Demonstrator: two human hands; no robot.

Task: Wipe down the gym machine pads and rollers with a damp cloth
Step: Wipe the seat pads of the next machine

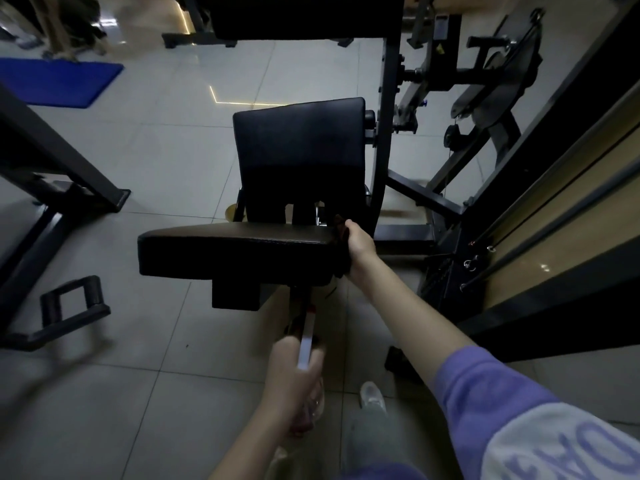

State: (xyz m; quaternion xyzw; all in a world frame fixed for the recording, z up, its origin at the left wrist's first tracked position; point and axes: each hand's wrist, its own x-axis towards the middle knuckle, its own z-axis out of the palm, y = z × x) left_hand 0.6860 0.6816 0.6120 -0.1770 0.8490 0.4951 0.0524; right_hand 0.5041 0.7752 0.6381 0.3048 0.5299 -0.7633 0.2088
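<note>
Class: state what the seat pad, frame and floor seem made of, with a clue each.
Seat pad: probably vinyl over foam; slight sheen, rounded edges. Frame: likely painted steel; matte black square tube. Floor: glazed tile; grout lines, reflections.

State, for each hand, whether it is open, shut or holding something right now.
Left hand: grips a spray bottle.
Right hand: holds a dark cloth at the right edge of the seat pad.

Pale tiled floor (173,150); blue mat (59,83) flat on it, upper left; machine frame (403,233) stands centre
</note>
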